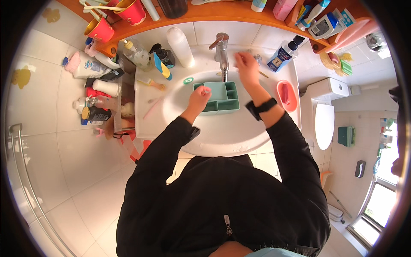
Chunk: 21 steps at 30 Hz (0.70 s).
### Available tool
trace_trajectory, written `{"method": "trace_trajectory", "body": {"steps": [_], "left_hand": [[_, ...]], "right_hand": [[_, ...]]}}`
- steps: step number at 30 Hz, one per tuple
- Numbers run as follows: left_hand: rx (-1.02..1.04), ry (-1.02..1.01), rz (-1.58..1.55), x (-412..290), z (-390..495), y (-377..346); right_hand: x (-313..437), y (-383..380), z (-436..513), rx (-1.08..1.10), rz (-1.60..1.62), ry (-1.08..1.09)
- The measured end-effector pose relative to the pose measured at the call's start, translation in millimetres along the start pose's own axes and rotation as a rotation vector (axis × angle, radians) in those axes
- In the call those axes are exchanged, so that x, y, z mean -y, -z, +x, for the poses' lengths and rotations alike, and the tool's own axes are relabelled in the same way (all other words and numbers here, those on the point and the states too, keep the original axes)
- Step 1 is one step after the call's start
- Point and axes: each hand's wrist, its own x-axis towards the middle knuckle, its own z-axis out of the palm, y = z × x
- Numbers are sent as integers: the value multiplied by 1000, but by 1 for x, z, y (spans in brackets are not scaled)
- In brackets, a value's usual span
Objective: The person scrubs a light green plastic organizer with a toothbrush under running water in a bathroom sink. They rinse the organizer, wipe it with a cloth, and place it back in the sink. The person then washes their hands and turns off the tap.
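Observation:
In the white washbasin [221, 128] sits a green plastic organizer box [215, 91] with several compartments. My left hand [199, 98] is over the box's left side with its fingers curled. Whether it grips the box wall cannot be made out. My right hand [248, 66], slightly blurred, is raised just right of the chrome faucet [221, 53]. Its fingers are bent, and nothing plainly shows in them. The faucet's spout points down at the back edge of the box. A black watch [261, 108] is strapped to my right wrist.
A white bottle [180, 48], a yellow-and-blue tube [162, 66] and a clear pump bottle [138, 56] stand left of the faucet. To the right are a blue Clear bottle [284, 56] and a pink soap dish [286, 96]. An orange shelf [199, 16] overhangs the back.

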Motion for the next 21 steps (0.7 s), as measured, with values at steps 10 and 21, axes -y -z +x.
{"method": "trace_trajectory", "body": {"steps": [10, 21], "left_hand": [[215, 423, -1358, 9, 85, -54], [-57, 617, -1452, 4, 62, -67]], "right_hand": [[62, -80, 45, 360, 853, -764], [-49, -29, -38, -15, 73, -605]]}}
